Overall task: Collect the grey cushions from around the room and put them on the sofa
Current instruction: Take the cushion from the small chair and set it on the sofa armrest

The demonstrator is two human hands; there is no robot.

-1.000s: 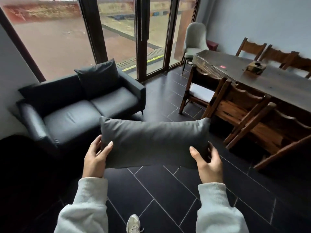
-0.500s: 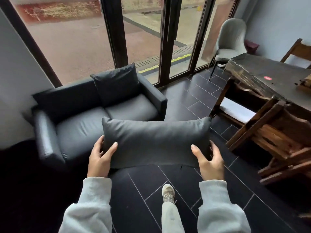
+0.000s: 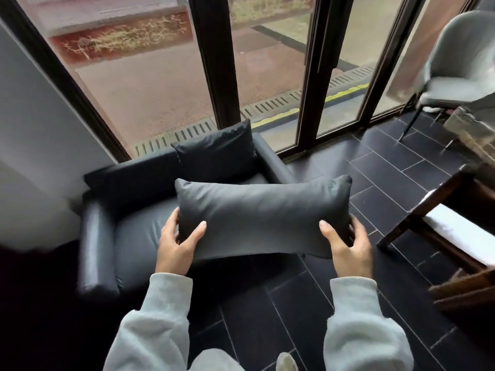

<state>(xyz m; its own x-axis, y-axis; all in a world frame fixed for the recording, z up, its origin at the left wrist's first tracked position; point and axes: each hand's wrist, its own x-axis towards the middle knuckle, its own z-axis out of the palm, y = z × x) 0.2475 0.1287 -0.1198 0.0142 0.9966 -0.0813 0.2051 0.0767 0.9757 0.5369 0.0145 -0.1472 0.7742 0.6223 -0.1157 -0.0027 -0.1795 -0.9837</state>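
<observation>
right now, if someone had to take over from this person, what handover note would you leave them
Left hand: gripping the left end of the long grey cushion.
Right hand: gripping its right end.
The cushion is held in the air in front of the dark sofa, not yet set down.
Done: one square cushion already leans on the sofa back.
Left: put this cushion on the seat, then look for others; none visible here.

Two bare hands, left hand (image 3: 175, 246), right hand (image 3: 345, 249), pale grey fleecy sleeves (image 3: 160, 325) with ribbed cuffs, light grey trousers (image 3: 214, 361), whitish shoe (image 3: 287, 362) at bottom edge
</observation>
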